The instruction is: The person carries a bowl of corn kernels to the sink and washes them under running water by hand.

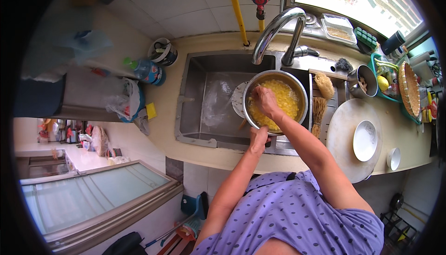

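Note:
A stainless steel bowl point(304, 98) sits over the divider of the double sink, below the faucet. Inside it are many yellow kernels, apparently corn point(284, 96), with liquid around them. My left hand point(259, 139) grips the bowl's near rim. Dipped into the bowl's left side is my right hand point(265, 101), its fingertips hidden among the kernels, so I cannot tell whether they hold any. A patterned plate point(238, 98) lies partly under the bowl in the left basin point(212, 80), beside a crumpled clear plastic sheet point(217, 103).
The chrome faucet point(275, 28) arches just beyond the bowl. To the right are a loofah point(324, 85), a straw brush point(318, 115), and a round board point(343, 143) bearing a white bowl point(365, 140). A small white cup point(393, 159) stands near the counter's front edge.

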Action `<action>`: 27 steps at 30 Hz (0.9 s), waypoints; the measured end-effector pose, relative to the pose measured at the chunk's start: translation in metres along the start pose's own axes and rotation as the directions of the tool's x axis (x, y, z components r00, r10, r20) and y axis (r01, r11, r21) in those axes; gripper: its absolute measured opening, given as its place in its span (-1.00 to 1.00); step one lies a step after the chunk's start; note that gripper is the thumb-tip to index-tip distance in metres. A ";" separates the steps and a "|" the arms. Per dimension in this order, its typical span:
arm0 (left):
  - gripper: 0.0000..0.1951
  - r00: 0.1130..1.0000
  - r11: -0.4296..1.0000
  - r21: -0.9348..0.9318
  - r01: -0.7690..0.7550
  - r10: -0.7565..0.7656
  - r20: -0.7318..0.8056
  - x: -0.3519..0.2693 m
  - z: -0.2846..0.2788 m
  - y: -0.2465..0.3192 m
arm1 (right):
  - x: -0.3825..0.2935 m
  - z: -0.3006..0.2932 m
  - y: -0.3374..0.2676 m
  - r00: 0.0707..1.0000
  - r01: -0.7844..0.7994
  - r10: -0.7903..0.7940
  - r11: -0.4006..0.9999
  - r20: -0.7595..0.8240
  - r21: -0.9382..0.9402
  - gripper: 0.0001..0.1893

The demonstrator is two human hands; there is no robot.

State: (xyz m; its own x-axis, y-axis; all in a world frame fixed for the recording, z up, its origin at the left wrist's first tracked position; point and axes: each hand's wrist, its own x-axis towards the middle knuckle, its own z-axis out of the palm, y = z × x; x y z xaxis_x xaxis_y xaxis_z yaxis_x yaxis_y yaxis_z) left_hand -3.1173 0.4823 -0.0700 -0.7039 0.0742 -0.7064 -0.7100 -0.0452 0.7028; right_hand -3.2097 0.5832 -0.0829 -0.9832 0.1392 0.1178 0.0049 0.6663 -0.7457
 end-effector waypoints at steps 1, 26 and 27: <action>-0.78 1.000 1.000 0.023 -0.002 0.002 -0.023 -0.002 0.001 0.000 | -0.001 -0.002 0.002 0.999 -0.044 0.043 0.996 0.006 0.082 -0.87; -0.82 1.000 0.998 -0.065 -0.021 0.022 0.009 -0.001 0.000 0.001 | 0.006 0.003 -0.010 0.981 -0.193 0.193 0.971 -0.016 -0.142 -0.79; -0.81 1.000 0.997 -0.074 -0.014 0.014 0.005 -0.003 -0.001 0.005 | 0.007 0.005 -0.012 0.984 -0.174 0.176 0.976 0.003 -0.130 -0.80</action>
State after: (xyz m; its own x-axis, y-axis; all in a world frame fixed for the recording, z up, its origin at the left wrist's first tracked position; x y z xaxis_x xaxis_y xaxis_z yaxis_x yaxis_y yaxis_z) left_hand -3.1188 0.4812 -0.0644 -0.7139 0.0787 -0.6958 -0.6997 -0.1196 0.7043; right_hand -3.2172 0.5728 -0.0766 -0.9675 0.2522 -0.0171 0.1998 0.7213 -0.6632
